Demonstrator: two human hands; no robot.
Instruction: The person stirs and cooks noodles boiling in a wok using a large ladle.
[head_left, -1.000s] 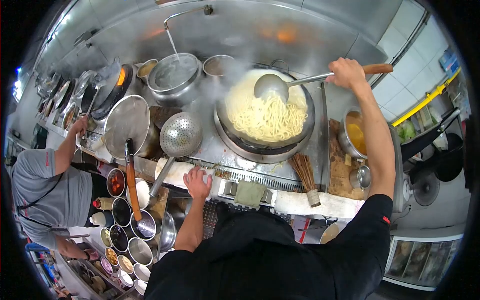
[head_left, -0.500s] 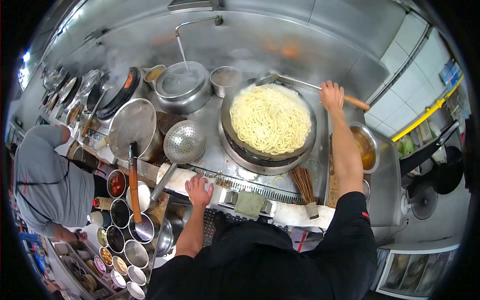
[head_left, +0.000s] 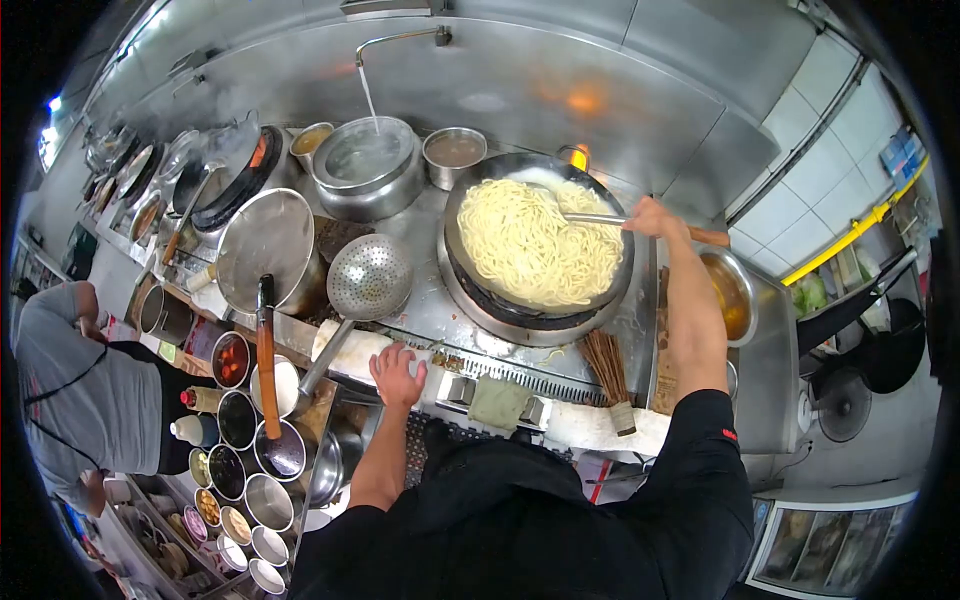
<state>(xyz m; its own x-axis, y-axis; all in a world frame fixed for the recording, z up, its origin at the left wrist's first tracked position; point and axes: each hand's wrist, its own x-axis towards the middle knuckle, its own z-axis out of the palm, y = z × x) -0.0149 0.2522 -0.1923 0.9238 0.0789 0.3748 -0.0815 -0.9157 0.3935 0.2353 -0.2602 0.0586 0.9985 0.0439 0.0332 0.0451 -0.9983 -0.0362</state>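
Observation:
My right hand (head_left: 652, 217) is closed on the wooden-handled ladle (head_left: 597, 218), at the right of the large wok (head_left: 457, 262). The ladle's bowl is mostly buried in the thick pale noodles (head_left: 535, 245) that fill the wok. Near the front edge of the stove, my left hand (head_left: 398, 376) rests with fingers spread on the ledge, beside the white cloth (head_left: 345, 352). Just up and left of it lies a perforated strainer (head_left: 370, 278), its handle slanting down to the left. A bamboo brush (head_left: 606, 370) sits in front of the wok.
Water runs into a steel pot (head_left: 367, 170) at the back. A bowl of yellow liquid (head_left: 730, 297) stands right of the wok. Flame (head_left: 579, 157) shows behind the wok. Several seasoning containers (head_left: 270, 500) fill the lower left. A co-worker in grey (head_left: 90, 390) stands at the far left.
The ladle has gone from the noodles' near top to the wok's far rim, then back into the noodles. My left hand has stayed on the ledge. The co-worker has turned away from the stove.

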